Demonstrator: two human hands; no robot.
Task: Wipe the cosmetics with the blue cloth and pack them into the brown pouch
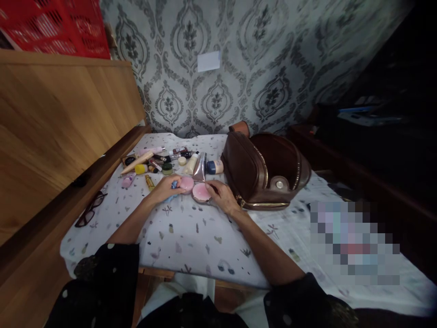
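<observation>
My left hand (166, 189) is closed on a round pink piece (186, 184), which looks like a lid or a disc. A crumpled blue cloth (170, 198) is bunched in the same hand, partly hidden by the fingers. My right hand (220, 196) grips a round pink cosmetic container (201, 192) by its right side. The two pink rounds are side by side just above the tablecloth. Behind them lie a silver tube (200, 166), a cream tube (191, 164) and a bottle with a dark blue cap (215, 167). A gold lipstick tube (149, 182) lies left of my left hand.
A brown zip bag (246, 168) gapes open right of my right hand. Several cosmetics, including a dark green jar (167, 168), lie at the back left. Glasses (91, 209) rest near the left edge of the patterned tablecloth (194, 241). A wooden panel (64, 109) borders the left.
</observation>
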